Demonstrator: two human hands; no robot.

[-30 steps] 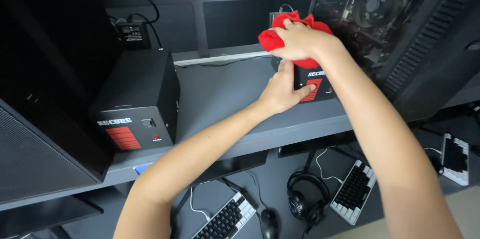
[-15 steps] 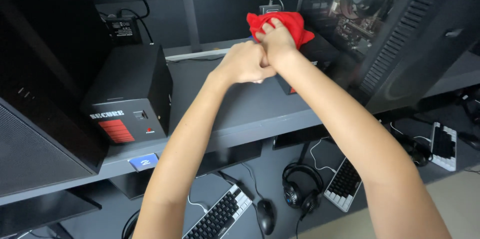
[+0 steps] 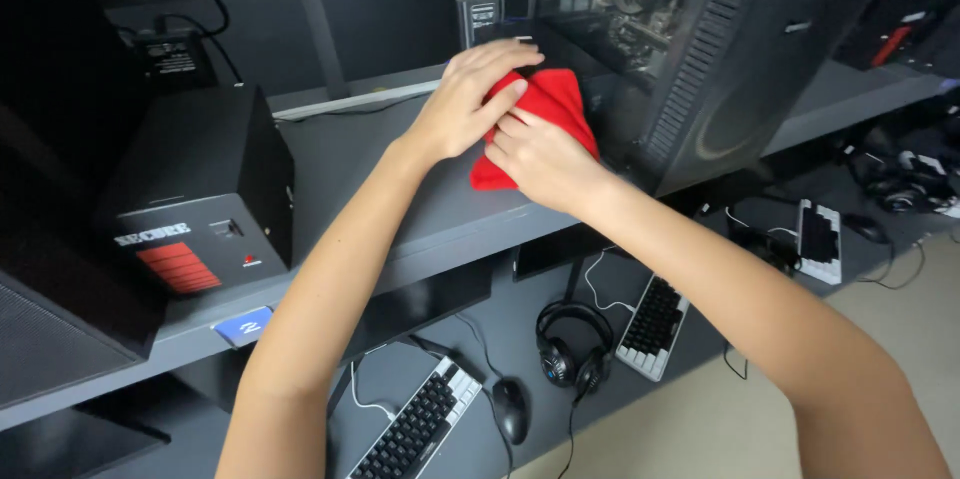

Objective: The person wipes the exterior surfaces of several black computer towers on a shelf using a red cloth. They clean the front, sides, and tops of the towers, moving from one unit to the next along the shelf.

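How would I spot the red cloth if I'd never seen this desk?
Start at the long grey shelf above the keyboards. Near its middle, beside the tall black computer case, the left hand and right hand press down together. The red cloth lies under them, the only bright red soft thing among black boxes.

Both hands (image 3: 510,129) hide the box beneath the red cloth (image 3: 545,109).

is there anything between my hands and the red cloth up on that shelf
Nothing visible. Both the left hand and the right hand lie directly on the red cloth, which sits on the grey shelf beside the black computer case.
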